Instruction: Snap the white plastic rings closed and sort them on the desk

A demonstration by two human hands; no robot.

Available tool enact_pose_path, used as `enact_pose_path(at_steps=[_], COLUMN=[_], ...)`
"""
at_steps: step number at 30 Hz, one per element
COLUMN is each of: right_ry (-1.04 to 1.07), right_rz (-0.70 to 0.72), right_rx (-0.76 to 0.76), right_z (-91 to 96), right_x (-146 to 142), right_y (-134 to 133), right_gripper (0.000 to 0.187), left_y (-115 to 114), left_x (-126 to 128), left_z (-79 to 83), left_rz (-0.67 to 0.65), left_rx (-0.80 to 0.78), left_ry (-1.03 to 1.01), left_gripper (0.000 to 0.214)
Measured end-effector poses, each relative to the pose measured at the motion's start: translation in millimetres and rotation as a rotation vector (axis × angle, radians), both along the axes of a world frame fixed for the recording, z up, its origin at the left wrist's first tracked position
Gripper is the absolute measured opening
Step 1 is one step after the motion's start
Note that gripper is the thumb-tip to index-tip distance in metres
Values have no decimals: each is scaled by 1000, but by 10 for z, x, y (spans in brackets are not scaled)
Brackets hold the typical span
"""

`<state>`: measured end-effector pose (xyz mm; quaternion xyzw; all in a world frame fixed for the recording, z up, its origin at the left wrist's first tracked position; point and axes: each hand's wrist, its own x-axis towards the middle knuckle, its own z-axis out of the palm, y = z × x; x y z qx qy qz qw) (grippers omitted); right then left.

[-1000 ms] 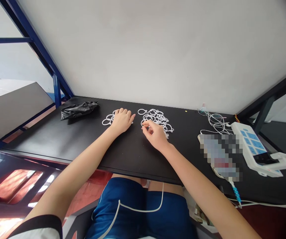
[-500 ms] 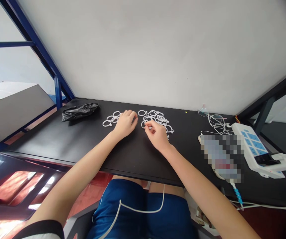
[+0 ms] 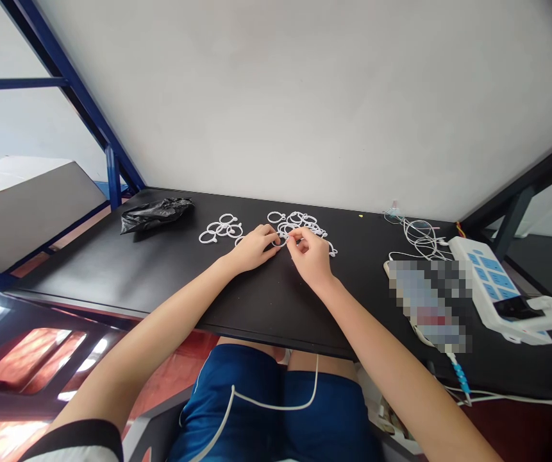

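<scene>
On a black table (image 3: 266, 308), the right hand (image 3: 311, 258) seems pinched on a white ring (image 3: 281, 244); the left hand (image 3: 254, 249) curls beside it, its hold unclear. Beyond, overlapping rings (image 3: 297, 221) could snag if one is tugged.

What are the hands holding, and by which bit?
It can't be told: the left hand and right hand are at opposite sides of a white ring, but any grip is too small to see.

I can read no text, label, brand, number or sign in my view. Blue panels on the power strip (image 3: 483, 282) are too small to decipher; the adjacent device's screen (image 3: 427, 305) is pixelated.
</scene>
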<state>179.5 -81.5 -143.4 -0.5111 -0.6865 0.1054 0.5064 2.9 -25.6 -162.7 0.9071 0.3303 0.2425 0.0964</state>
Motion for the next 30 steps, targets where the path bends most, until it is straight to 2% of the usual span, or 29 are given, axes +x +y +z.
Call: enact_pose_path(at_steps=[15, 23, 30], right_ry=[35, 32, 44], right_rz=[-44, -49, 89], right_rx=[-8, -56, 10], right_z=[23, 26, 34], right_x=[0, 3, -24], right_y=[4, 2, -25], right_gripper=[13, 24, 19], left_y=[-67, -61, -53], left_x=[11, -4, 20], left_z=[145, 147, 128], left_rz=[27, -64, -67], left_rx=[-12, 10, 59], left_ry=[-65, -218, -254], left_gripper=[13, 10, 12])
